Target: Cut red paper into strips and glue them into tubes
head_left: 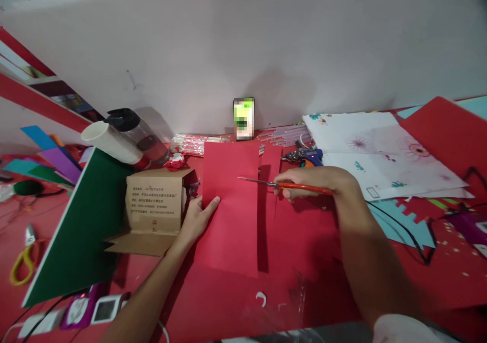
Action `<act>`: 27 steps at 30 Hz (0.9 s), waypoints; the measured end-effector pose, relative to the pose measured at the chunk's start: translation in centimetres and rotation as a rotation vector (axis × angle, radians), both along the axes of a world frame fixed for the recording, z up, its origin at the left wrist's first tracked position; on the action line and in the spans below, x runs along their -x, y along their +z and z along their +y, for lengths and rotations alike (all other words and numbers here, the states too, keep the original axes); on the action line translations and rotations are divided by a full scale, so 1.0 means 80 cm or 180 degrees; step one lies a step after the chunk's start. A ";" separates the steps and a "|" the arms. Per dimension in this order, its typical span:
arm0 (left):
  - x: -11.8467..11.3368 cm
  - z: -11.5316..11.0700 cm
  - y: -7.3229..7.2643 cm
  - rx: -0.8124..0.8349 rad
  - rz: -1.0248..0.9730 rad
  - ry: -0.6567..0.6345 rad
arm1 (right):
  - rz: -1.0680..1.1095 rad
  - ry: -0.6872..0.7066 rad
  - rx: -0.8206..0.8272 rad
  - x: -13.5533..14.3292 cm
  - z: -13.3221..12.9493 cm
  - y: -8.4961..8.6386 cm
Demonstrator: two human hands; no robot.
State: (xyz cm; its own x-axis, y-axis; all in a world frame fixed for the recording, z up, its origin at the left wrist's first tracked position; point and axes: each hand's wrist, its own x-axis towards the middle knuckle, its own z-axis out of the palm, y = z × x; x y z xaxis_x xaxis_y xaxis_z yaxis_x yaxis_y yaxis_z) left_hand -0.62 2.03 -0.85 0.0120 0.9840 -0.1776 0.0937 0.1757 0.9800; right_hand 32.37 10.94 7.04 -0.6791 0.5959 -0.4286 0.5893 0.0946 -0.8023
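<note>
A tall red paper sheet (232, 211) is held up over the red table by my left hand (200, 216), its thumb on the front near the left edge and its fingers behind. Orange-handled scissors (300, 186) are in my right hand (304, 180), to the right of the sheet. Their blades point left, and the tips overlap the sheet's upper right part in this view. Whether the blades touch the paper cannot be made out. Behind the blades stands a narrow red strip (271, 165).
Left are a cardboard box (155, 201), green board (81, 226), paper cup (112, 142), bottle (142, 137) and yellow-handled scissors (25, 262). A phone (244, 118) leans on the wall. A blue glue gun (310, 155) and patterned white sheets (380, 155) lie right.
</note>
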 end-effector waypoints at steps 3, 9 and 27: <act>-0.001 0.000 0.003 -0.0049 0.0056 0.0027 | -0.0003 -0.0102 0.0092 0.002 0.000 -0.001; -0.001 0.001 0.005 -0.0092 0.0178 0.0040 | -0.0102 0.0041 0.0047 0.009 -0.004 0.008; 0.001 0.002 0.001 0.0049 0.0140 0.0008 | -0.0533 0.0366 -0.0033 0.015 -0.002 0.021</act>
State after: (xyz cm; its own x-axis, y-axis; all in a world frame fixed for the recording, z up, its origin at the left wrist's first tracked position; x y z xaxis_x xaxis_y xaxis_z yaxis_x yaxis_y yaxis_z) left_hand -0.70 2.21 -0.81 0.0013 0.9812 -0.1931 0.1361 0.1911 0.9721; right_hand 31.18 10.76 8.73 -0.6628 0.5234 -0.5355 0.6992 0.1767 -0.6928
